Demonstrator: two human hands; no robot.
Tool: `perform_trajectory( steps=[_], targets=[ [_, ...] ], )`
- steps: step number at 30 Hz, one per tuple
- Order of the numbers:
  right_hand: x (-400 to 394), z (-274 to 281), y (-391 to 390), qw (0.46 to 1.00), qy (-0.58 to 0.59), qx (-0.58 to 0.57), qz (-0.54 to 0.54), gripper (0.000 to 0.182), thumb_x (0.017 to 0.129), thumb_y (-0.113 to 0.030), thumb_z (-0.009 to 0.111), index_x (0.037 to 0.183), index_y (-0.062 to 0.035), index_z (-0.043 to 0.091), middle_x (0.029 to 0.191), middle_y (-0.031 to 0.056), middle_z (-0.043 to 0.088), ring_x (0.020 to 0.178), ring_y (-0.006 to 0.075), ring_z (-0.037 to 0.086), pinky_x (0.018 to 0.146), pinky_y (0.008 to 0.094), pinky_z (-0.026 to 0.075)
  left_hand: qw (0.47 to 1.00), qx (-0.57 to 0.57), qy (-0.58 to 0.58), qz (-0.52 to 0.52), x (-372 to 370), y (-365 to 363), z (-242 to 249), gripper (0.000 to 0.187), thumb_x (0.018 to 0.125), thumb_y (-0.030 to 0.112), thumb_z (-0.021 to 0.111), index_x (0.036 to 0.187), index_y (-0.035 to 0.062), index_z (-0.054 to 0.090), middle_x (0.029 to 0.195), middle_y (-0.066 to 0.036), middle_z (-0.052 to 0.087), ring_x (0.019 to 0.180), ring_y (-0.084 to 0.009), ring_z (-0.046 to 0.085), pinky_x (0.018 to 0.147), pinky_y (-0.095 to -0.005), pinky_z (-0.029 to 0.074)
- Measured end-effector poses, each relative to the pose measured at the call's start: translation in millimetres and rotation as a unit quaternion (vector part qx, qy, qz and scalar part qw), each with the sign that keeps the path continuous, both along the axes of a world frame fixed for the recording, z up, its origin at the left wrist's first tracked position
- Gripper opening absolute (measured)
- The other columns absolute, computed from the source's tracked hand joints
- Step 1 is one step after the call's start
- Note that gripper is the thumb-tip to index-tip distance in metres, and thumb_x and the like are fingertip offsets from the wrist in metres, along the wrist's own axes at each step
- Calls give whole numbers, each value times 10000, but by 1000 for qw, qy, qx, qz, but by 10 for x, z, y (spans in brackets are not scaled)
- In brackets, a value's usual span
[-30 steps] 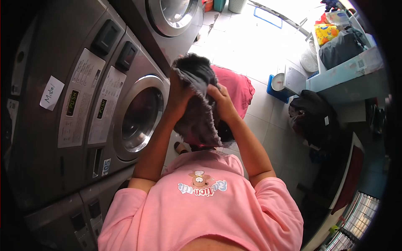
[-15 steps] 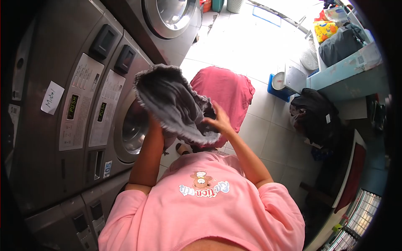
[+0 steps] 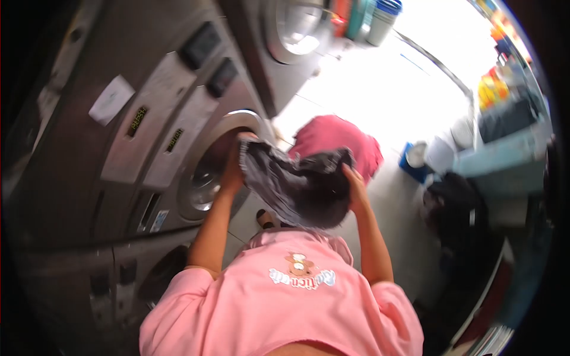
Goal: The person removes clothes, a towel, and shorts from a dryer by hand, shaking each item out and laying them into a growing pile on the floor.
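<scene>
A dark grey garment with a frayed edge [image 3: 300, 184] is stretched between my two hands in front of my chest. My left hand [image 3: 242, 145] grips its upper left side, the fingers partly hidden by the cloth. On the right side of the garment, my right hand [image 3: 354, 185] is closed on the edge. Just beyond the garment lies a dark pink cloth-covered surface [image 3: 338, 139], partly hidden by it.
Washing machines with a round door [image 3: 202, 184] and panels [image 3: 142, 118] stand close on the left. A blue scale [image 3: 414, 163], a dark bag [image 3: 454, 204] and a light-blue shelf [image 3: 504, 148] are on the right. Buckets [image 3: 383, 24] stand at the top.
The garment has swung down and right and now hangs spread between both hands. My right hand has gone from loosely open to closed on its edge. The view has shifted and is blurred.
</scene>
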State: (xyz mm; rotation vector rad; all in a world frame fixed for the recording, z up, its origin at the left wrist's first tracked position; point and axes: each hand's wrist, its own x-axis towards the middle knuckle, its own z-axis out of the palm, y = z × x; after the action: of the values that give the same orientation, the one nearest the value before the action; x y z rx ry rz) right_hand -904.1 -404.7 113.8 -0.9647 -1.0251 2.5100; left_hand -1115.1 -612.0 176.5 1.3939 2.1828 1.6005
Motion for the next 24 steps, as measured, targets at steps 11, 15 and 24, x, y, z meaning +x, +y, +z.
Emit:
perform_trajectory(
  steps=[11,15,24],
  targets=[
    [625,-803,74,822,-130,304,463,414,846,-235,475,1206,-41,410,1176,96,474,1082,173,430,909,289,341,853,-128,-386,327,382,-1091,-1109,382,798,118,404,1163,5,404,1111,-141,490,1020,-225,459,868,-318,348],
    [658,-431,-292,742,-199,252,589,827,716,-661,406,1294,-78,305,1315,158,317,1219,280,292,1005,352,206,837,-149,-473,233,451,-1193,-1075,487,720,34,469,1196,21,365,1098,-106,490,988,-207,472,869,-304,358],
    [894,-864,-514,776,-209,390,450,498,766,-361,471,1171,-72,457,1033,145,565,965,240,534,835,349,391,811,-247,-529,48,361,-606,-1277,480,743,130,606,1176,34,421,1078,-58,528,990,-193,495,902,-297,338]
  ],
)
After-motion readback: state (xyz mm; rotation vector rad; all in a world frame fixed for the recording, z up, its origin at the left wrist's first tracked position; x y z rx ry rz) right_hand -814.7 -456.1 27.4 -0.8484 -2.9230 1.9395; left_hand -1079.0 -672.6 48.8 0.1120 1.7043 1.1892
